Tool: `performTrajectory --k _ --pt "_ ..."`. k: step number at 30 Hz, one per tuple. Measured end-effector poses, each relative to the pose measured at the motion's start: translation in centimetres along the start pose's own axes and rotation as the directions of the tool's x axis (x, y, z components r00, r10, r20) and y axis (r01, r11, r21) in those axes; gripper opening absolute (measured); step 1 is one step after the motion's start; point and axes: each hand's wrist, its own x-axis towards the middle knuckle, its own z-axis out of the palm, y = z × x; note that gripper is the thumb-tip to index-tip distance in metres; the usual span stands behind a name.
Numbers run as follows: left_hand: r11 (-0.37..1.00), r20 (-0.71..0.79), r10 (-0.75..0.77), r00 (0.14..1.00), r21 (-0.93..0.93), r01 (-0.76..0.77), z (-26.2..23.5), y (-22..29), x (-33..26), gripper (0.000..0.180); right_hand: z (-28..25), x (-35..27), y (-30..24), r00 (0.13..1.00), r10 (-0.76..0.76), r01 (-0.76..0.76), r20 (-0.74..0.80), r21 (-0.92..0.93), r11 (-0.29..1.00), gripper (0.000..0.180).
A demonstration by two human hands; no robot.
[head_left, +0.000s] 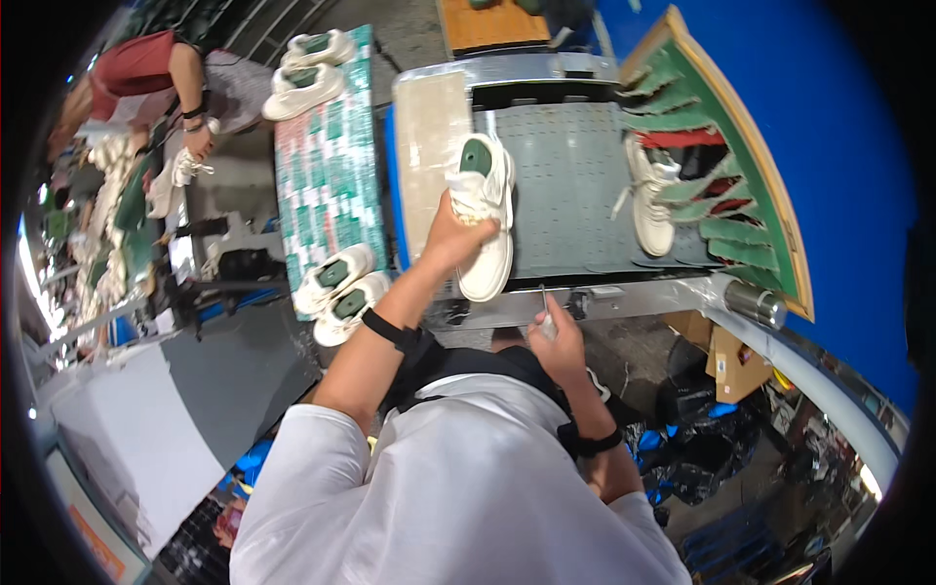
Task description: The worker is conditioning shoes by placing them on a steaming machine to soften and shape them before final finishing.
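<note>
My left hand [454, 236] is closed round the middle of a cream sneaker [485, 263] with a green insole. The sneaker is over the near left part of a grey conveyor belt [565, 185], its toe toward me. Near the machine's front rail, my right hand [558, 341] grips a small tool [547, 317] with a thin metal shaft and a pale handle; its exact kind is unclear. Another cream sneaker [651, 210] lies on the belt at the right, beside hanging green and red strips [717, 195].
At my left, a narrow bench [327, 185] wrapped in film carries pairs of cream sneakers [341, 292] at both ends. Beyond it a co-worker's hand [198, 141] holds a pale shoe. A metal rail [624, 302] edges the conveyor; cardboard boxes [736, 361] and black bags [702, 419] lie lower right.
</note>
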Motion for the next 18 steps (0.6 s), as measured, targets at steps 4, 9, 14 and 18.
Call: performTrajectory --k 4,9,14,18 --pt "0.954 -0.239 0.098 0.966 0.298 -0.023 -2.8 -4.1 -4.2 0.103 3.2 4.5 -4.7 0.98 -0.166 0.178 0.109 -0.108 0.978 0.072" --pt "0.944 -0.269 0.094 0.958 0.331 0.0 -5.2 -3.6 -6.1 0.091 5.6 6.3 -8.2 0.943 -0.232 0.263 0.237 -0.109 0.959 0.075" --pt "0.94 -0.419 0.022 0.908 0.318 0.124 -6.0 -0.8 -5.1 0.052 5.7 5.7 -9.5 0.945 -0.223 0.262 0.24 -0.143 0.955 0.073" --pt "0.994 -0.318 -0.095 0.943 0.028 0.109 -7.8 -3.7 -4.3 0.028 6.1 6.2 -12.8 0.911 -0.311 0.366 0.27 -0.185 0.912 0.079"
